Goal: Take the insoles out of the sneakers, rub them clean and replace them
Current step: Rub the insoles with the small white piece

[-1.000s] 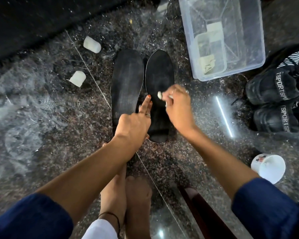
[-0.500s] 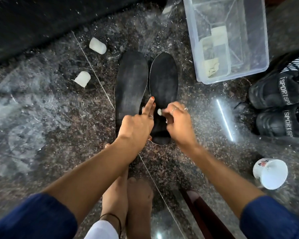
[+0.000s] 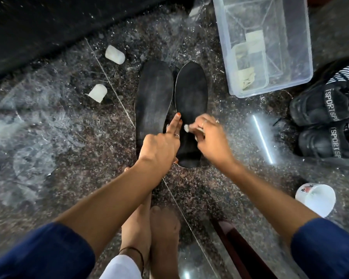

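two black insoles side by side on the speckled stone floor (image 3: 48, 178): left insole (image 3: 153, 101), right insole (image 3: 191, 93). left hand (image 3: 159, 147) resting between them, index finger straight and pointing forward, other fingers curled, holding nothing. right hand (image 3: 212, 137) over the right insole, fingers pinching a small white pad (image 3: 186, 127) against its middle. black sneakers (image 3: 320, 121) well apart at right, beside a clear plastic bin (image 3: 290, 85).
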`<state>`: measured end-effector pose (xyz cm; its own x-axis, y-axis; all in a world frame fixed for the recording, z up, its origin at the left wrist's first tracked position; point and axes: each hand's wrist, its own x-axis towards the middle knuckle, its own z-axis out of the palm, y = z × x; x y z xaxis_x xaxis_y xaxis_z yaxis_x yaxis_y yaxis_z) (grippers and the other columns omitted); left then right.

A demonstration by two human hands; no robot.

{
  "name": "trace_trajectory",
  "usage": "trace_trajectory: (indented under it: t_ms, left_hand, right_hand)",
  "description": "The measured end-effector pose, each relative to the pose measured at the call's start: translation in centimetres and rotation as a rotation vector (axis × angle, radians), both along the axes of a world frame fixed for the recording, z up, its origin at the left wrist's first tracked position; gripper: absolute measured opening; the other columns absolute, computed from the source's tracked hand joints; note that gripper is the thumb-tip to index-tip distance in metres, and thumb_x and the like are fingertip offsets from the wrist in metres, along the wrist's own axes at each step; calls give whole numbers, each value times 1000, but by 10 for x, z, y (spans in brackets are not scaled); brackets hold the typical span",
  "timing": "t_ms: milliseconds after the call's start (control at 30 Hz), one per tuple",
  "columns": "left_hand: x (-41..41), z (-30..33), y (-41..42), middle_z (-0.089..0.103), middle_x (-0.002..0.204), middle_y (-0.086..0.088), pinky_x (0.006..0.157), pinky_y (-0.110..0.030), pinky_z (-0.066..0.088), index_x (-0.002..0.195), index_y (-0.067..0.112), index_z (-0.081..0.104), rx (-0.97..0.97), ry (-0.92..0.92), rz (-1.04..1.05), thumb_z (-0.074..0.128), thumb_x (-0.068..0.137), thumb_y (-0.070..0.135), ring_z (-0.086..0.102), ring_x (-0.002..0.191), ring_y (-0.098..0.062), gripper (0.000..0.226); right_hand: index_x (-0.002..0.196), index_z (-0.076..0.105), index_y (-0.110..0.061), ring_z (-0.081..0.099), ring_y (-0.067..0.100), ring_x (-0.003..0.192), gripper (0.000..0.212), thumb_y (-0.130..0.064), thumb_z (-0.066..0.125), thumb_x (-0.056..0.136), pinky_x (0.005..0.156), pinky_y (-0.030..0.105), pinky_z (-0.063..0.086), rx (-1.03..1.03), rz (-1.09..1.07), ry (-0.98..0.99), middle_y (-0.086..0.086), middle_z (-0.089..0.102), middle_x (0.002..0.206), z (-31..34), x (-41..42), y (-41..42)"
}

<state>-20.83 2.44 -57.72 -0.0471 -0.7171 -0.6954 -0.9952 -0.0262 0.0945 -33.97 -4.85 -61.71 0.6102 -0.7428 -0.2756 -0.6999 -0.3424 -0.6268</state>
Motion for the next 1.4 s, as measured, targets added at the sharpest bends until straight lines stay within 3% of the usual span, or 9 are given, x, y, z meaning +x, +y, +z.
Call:
trace_trajectory:
  t_ms: [133,400,700,800,900,1033,1167,1300,1400]
  left_hand:
    - [0,0,1,-30,156,-2,57,-28,38,155,10,-8,-10,11,6,57,92,48,66,97,-16,98]
    - [-1,2,-1,-33,154,-3,58,-28,41,154,10,-9,4,1,-6,55,93,49,66,96,-17,97]
    - [-1,0,1,-25,158,-2,59,-28,39,155,12,9,-12,-2,-15,60,91,47,67,96,-15,89]
    - [-1,-1,1,-27,157,-3,57,-28,39,156,11,1,-10,0,-11,58,92,47,66,97,-16,93]
    - [-1,-1,1,-30,156,-3,57,-29,39,155,10,-7,-9,-1,-3,56,92,49,67,96,-17,97]
    - [0,-1,1,-34,154,-4,57,-29,40,154,10,-10,-3,0,-10,53,94,51,67,94,-17,96]
    - [0,1,-1,-33,154,-5,59,-29,40,155,10,-5,12,14,-7,54,94,48,66,97,-17,93]
    - [0,1,0,-29,156,-5,60,-28,39,156,13,14,20,16,-4,55,94,47,65,99,-15,81]
    - [0,-1,0,-29,156,-4,61,-29,39,156,12,6,19,16,-3,56,94,46,65,100,-16,87]
  right_hand:
    - [75,62,-2,51,16,80,12,8,58,80,70,19,36,-9,-27,14,9,57,85,1,1,-1]
    - [76,59,-1,55,20,82,14,12,54,78,69,17,34,-176,-302,-27,10,58,87,-12,51,-62]
    - [70,53,-5,46,18,76,21,11,55,82,70,28,36,-50,55,-36,4,51,81,-3,11,1]
    - [67,54,-4,50,16,77,21,15,54,77,72,22,36,-89,60,6,6,55,83,-4,22,-22]
    - [69,62,0,53,13,75,17,13,53,77,69,10,32,-175,-144,6,12,62,83,-8,47,-65]
    - [74,65,-1,57,14,73,20,13,50,75,63,11,36,-162,-380,7,11,67,82,-12,70,-98]
    - [72,63,-3,56,15,77,19,13,53,77,67,3,36,-143,-290,-50,8,62,84,-12,67,-73]
    - [70,58,2,57,25,79,13,14,54,75,71,32,47,-136,-66,-70,12,58,83,-13,57,-47]
    - [69,58,2,57,23,76,14,15,53,73,72,35,49,-167,-38,-56,12,59,82,-15,64,-60]
